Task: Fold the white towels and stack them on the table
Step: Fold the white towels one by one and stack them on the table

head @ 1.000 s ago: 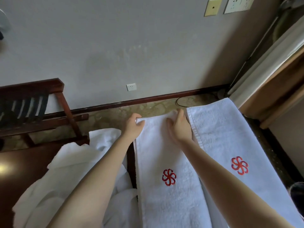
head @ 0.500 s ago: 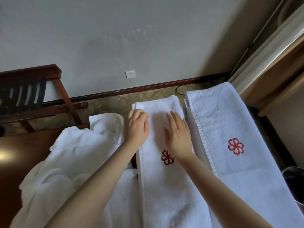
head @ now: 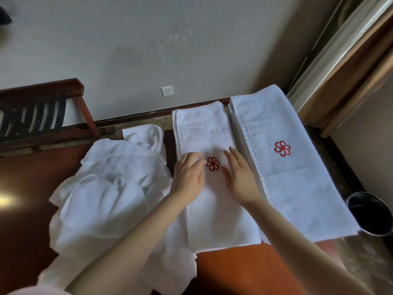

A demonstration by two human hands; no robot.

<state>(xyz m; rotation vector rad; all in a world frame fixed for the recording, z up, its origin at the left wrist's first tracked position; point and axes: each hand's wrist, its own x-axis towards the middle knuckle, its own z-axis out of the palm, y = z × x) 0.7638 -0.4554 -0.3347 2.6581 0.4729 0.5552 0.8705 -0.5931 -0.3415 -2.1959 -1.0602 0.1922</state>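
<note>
A long folded white towel (head: pixel 204 128) with a red flower emblem lies lengthwise on the dark wooden table (head: pixel 240 271). My left hand (head: pixel 188 177) rests flat on it just left of the emblem. My right hand (head: pixel 241 175) lies flat on it just right of the emblem, fingers straight. A wider folded white towel (head: pixel 291 182) with the same red emblem lies flat beside it on the right, touching its edge. To the left sits a heap of crumpled white towelling (head: pixel 106 188).
A dark wooden chair (head: pixel 42 116) stands at the back left against the grey wall. A round metal bin (head: pixel 370 211) sits on the floor at the right. A wall socket (head: pixel 167 90) is above the skirting. Wooden door trim runs along the far right.
Both hands slid back along the middle towel from its far end towards me, stopping on either side of the red emblem. The view tilted down, showing more of the table.
</note>
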